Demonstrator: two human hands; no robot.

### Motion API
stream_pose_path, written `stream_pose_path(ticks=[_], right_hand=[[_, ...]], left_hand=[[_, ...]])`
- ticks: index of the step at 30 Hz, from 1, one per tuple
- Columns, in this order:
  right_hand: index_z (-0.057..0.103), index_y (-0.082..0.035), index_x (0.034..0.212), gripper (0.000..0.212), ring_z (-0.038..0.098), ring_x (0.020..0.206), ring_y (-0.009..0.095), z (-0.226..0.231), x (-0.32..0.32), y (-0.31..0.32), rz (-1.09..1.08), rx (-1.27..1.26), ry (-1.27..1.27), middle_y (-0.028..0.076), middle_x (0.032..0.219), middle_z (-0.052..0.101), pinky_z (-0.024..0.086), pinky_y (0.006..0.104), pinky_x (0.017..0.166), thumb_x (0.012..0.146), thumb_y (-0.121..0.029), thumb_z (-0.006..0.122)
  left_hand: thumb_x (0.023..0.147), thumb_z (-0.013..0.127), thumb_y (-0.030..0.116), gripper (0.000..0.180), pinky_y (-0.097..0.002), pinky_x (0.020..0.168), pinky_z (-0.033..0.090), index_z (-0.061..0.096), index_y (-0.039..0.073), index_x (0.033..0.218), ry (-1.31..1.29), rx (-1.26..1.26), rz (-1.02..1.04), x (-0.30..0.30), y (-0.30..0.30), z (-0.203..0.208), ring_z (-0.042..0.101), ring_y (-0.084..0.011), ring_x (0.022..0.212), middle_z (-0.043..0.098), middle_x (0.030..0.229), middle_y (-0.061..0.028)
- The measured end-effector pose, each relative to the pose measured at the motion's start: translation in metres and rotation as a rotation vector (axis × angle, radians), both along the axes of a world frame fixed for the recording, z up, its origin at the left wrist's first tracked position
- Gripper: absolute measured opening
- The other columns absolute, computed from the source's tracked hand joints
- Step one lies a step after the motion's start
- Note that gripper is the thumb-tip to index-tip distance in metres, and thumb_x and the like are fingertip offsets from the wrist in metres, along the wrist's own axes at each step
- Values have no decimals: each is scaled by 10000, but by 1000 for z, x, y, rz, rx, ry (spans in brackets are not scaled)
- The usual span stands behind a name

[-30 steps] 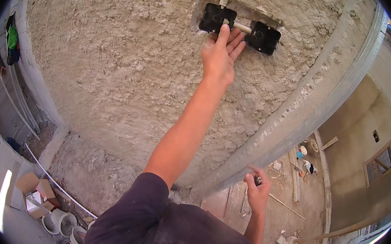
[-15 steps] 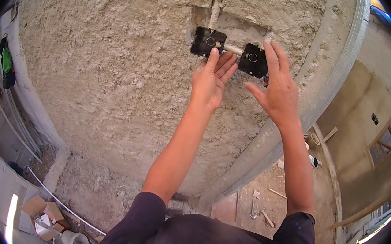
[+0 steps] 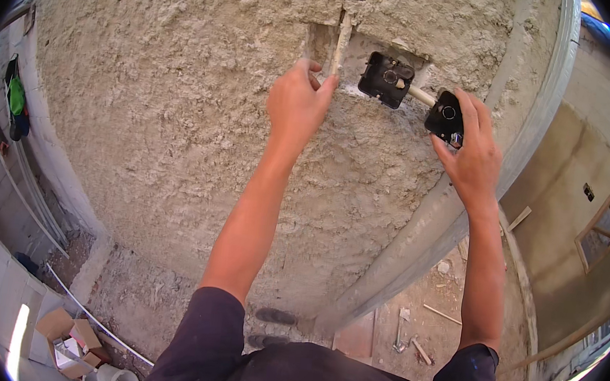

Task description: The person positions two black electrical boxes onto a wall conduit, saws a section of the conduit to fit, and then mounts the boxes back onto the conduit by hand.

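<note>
Your right hand (image 3: 476, 154) has the right-hand black box (image 3: 445, 118) gripped at its outer side, thumb under the lower edge, fingers along the upper right. That box is one end of a linked pair: a short pale tube (image 3: 422, 95) joins it to the left-hand black box (image 3: 386, 79), which no fingers touch. Long axis of the pair slants, left box high, right box low. The pair lies in front of the rough wall (image 3: 181, 105), the left box overlapping the lower part of the cut recess (image 3: 322, 44); gap to the wall, cannot tell. Your left hand (image 3: 294, 109) is bent, thumb up by the lower end of the pale upright pipe (image 3: 342, 43); whether you pinch the pipe or only touch it, cannot tell. Key relation: pipe end is left of the left box, near but apart, pipe close to upright while the pair runs crosswise and downhill to your right. Left hand is nearer the pipe and the left box; right hand alone bears on the pair.
</note>
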State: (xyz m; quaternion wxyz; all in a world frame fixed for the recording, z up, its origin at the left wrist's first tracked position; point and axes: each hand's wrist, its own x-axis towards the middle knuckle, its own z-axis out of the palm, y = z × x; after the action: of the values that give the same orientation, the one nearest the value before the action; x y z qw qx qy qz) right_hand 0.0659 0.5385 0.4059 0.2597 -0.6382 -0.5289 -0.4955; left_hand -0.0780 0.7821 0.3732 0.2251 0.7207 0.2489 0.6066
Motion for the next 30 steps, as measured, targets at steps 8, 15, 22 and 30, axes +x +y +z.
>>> stream_pose_path(ticks=[8,15,22,30], right_hand=[[450,-145,1435,787,669,1012,325,4,2,32,-21,-61,31,76,1352,523,571,417,785,742,-144,824],[453,-150,1437,784,691,961,315,8,-2,44,-88,-56,37,88,1344,521,575,414,767,746,-137,823],[449,-175,1449,802,687,957,311,6,-1,38,-113,-34,69,79,1355,512,576,411,756,741,-124,823],[471,-187,1442,813,677,948,300,-2,-8,32,-107,-24,44,68,1338,523,572,412,742,718,-111,833]], left_hand=[[804,755,318,278,-473,663,536,700,47,831,199,85,165,34,12,13,692,-374,760,710,788,-179],[773,712,272,224,-455,609,503,695,50,796,154,88,91,29,17,13,657,-357,650,672,669,-163],[825,737,325,281,-465,607,498,690,49,807,118,96,20,25,17,6,660,-356,661,666,669,-152],[822,734,327,278,-415,549,440,682,59,771,137,42,-21,25,23,8,596,-285,579,629,616,-90]])
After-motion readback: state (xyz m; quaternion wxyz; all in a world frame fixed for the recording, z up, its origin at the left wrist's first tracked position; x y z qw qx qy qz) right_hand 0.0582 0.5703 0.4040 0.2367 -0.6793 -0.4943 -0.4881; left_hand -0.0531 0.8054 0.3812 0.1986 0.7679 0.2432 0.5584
